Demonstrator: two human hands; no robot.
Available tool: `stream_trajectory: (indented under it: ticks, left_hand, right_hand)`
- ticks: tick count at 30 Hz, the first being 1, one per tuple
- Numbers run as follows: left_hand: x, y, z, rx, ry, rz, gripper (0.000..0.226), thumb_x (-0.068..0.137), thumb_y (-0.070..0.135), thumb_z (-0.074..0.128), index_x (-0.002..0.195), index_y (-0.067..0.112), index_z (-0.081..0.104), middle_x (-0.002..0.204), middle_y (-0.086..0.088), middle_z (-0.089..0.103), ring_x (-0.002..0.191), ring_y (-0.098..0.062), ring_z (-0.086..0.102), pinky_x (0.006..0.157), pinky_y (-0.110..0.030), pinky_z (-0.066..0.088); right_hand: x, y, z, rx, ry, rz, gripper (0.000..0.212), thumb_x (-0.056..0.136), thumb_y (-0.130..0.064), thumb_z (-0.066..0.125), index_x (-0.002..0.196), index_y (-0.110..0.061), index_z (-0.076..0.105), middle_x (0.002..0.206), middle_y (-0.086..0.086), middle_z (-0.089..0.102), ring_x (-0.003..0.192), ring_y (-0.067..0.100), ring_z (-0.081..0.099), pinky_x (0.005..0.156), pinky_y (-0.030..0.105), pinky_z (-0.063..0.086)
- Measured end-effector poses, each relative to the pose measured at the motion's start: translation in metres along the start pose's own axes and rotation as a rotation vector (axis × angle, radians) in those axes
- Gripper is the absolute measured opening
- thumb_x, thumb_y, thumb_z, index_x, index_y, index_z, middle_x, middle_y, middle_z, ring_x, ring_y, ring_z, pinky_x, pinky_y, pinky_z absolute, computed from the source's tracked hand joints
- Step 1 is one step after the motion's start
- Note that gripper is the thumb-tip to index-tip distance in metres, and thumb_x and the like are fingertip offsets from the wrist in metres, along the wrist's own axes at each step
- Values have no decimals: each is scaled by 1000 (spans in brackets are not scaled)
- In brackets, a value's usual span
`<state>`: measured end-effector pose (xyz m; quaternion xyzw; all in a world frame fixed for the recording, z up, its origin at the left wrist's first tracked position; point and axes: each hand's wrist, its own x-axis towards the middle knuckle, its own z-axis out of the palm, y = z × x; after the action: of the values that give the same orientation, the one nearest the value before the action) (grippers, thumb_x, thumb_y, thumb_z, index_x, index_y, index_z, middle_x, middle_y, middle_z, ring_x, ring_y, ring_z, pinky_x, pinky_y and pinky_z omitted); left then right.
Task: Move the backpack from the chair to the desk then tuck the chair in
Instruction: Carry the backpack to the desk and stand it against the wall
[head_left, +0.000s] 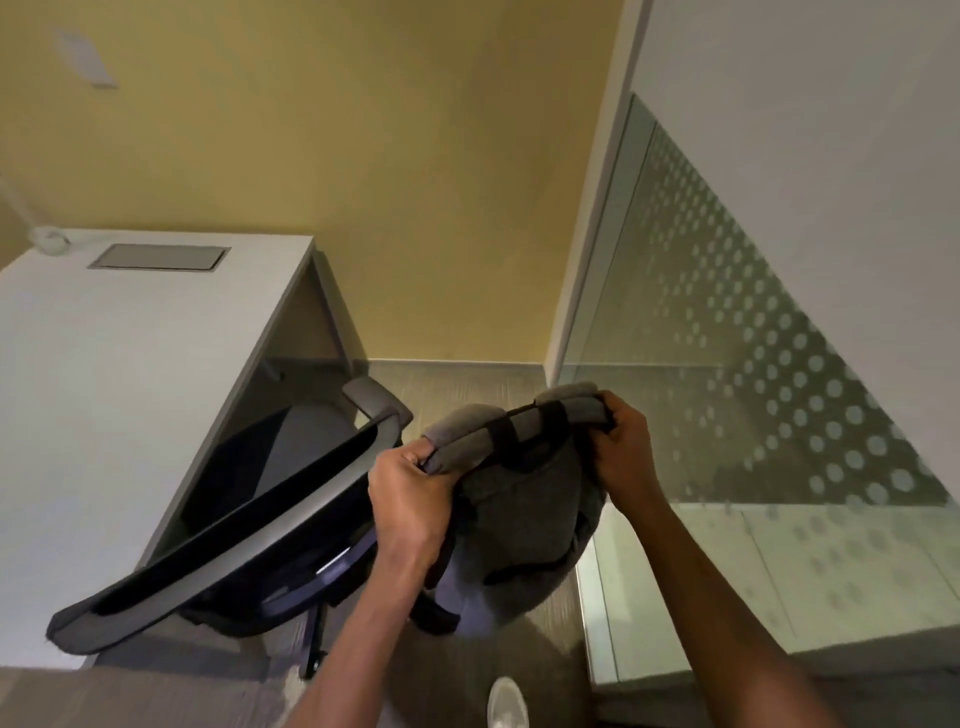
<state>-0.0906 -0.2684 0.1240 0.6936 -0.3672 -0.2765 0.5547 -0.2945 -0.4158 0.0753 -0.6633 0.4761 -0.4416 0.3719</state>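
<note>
A dark grey backpack (524, 519) hangs in the air to the right of the chair, held by its padded grey shoulder straps. My left hand (408, 499) grips the left strap. My right hand (621, 441) grips the right strap near its top. The black office chair (234, 535) with a grey-rimmed backrest stands to the left of the bag, its seat partly under the white desk (104, 395). The desk fills the left of the view. The bag's lower part is close to the chair's right side; whether they touch I cannot tell.
A grey cable hatch (158, 257) is set into the desk's far end, with a lamp base (49, 241) beside it. A yellow wall (363, 182) stands behind. A frosted, dotted glass partition (753, 389) closes the right side. My white shoe (506, 704) is on the carpet below.
</note>
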Motion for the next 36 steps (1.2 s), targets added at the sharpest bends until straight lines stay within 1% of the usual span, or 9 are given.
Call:
stream_trajectory:
  ticks: [7, 11, 15, 17, 22, 27, 29, 33, 36]
  left_hand:
    - [107, 57, 41, -70, 17, 103, 9, 85, 15, 88, 81, 22, 85, 68, 12, 80, 69, -9, 78, 59, -26, 64]
    - [166, 88, 52, -162, 1, 185, 20, 84, 6, 85, 88, 25, 82, 63, 27, 75, 65, 9, 72, 57, -9, 55]
    - [233, 100, 59, -160, 50, 229, 22, 80, 9, 89, 83, 30, 83, 64, 27, 75, 67, 7, 72, 58, -11, 56]
    - [271, 96, 56, -171, 94, 221, 16, 78, 12, 91, 89, 23, 86, 72, 21, 80, 74, 4, 75, 61, -13, 58]
    - [391, 84, 42, -155, 201, 162, 19, 82, 19, 90, 101, 19, 87, 93, 6, 86, 91, -10, 81, 80, -32, 67]
    - [422, 76, 32, -94, 229, 110, 13, 82, 22, 90, 91, 31, 86, 80, 20, 82, 81, 0, 79, 73, -24, 66]
    - [450, 72, 23, -53, 322, 71, 7, 82, 24, 90, 87, 27, 86, 74, 15, 81, 73, -1, 77, 66, -24, 63]
    - [508, 64, -3, 86, 465, 11, 8, 86, 28, 86, 83, 20, 83, 73, 4, 75, 71, -12, 72, 61, -26, 55]
    - [551, 51, -22, 283, 564, -14, 12, 92, 21, 77, 80, 19, 80, 71, -4, 73, 70, -25, 70, 67, -40, 60]
  right_hand:
    - [126, -22, -16, -35, 82, -75, 26, 87, -3, 58, 110, -9, 71, 99, 8, 76, 95, 24, 72, 86, 49, 61]
    - [192, -44, -5, -21, 125, -119, 25, 91, 1, 59, 110, -10, 72, 99, 6, 75, 93, 20, 71, 85, 46, 61]
    - [256, -53, 16, -15, 146, -192, 23, 91, 3, 59, 107, -8, 73, 95, 4, 74, 90, 21, 70, 82, 42, 61]
    - [293, -55, 37, -5, 137, -236, 23, 90, 3, 59, 106, -7, 73, 94, 7, 74, 89, 24, 70, 82, 43, 61]
    - [414, -64, 115, -23, 24, -260, 28, 88, 6, 59, 105, -9, 75, 93, 3, 74, 85, 11, 68, 81, 38, 60]
    - [438, -62, 147, 5, -54, -209, 32, 86, 8, 57, 105, -10, 76, 95, 5, 75, 87, 21, 69, 78, 31, 56]
    - [465, -64, 175, -3, -92, -223, 32, 84, 10, 57, 102, -10, 76, 91, 5, 74, 85, 22, 69, 75, 30, 54]
    - [507, -71, 238, 26, -139, -216, 27, 79, 7, 57, 92, -8, 75, 86, 9, 75, 80, 27, 69, 71, 47, 58]
    - [537, -80, 286, 49, -188, -177, 26, 79, 7, 57, 87, -10, 74, 81, 8, 72, 79, 27, 68, 71, 51, 59]
